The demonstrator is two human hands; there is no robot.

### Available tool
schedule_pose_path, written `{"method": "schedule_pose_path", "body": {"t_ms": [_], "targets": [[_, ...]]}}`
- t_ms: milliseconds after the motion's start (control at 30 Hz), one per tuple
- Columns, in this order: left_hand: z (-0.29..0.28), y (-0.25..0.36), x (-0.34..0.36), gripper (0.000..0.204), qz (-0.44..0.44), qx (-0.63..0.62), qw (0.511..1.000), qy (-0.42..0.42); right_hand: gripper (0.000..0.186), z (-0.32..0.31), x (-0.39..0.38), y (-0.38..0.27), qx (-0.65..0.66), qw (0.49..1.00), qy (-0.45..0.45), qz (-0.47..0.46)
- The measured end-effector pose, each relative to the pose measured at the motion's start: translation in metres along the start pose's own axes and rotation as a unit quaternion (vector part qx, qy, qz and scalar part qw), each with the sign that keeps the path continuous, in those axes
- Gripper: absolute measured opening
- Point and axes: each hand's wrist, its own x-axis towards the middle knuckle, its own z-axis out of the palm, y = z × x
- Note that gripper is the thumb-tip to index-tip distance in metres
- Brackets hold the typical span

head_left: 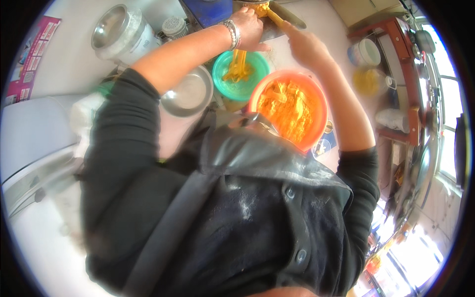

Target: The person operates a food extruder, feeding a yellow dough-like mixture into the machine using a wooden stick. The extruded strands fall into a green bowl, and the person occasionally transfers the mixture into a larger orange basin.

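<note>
At the top of the view my left hand (247,29), with a bracelet at the wrist, curls its fingers over a metal fixture (269,29), its thumb out to the side; what they hold is hidden. Orange dough (257,7) sits at the top of the fixture. My right hand (304,47) grips a pale wooden stick (276,19) angled into that dough. Orange-yellow strands (240,67) hang below my left hand into a green bowl (262,76). An orange basin (321,111) full of orange dough (284,106) stands beside it, nearer my body.
A steel bowl (187,91), a steel pot (110,34), a lidded jar (174,24) and a blue container (208,12) stand left and behind. A white bucket (364,52), a yellow item (366,81) and wooden shelving (410,94) are on the right.
</note>
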Motion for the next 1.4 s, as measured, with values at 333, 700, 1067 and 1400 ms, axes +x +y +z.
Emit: {"method": "schedule_pose_path", "body": {"t_ms": [333, 700, 1067, 1400], "targets": [[-0.004, 0.000, 0.000, 0.079, 0.002, -0.009, 0.999, 0.038, 0.048, 0.018, -0.009, 0.007, 0.068, 0.995, 0.065, 0.027], [0.003, 0.001, 0.003, 0.076, 0.007, -0.004, 1.000, 0.005, 0.053, 0.024, 0.002, -0.010, 0.036, 0.997, -0.004, 0.062], [-0.002, -0.002, 0.001, 0.077, 0.028, 0.002, 1.000, -0.004, 0.051, 0.008, -0.021, -0.014, 0.036, 0.998, 0.012, 0.054], [0.019, -0.007, 0.006, 0.073, 0.086, 0.009, 0.990, 0.111, 0.049, -0.016, -0.009, -0.032, 0.036, 0.995, 0.002, 0.089]]}}
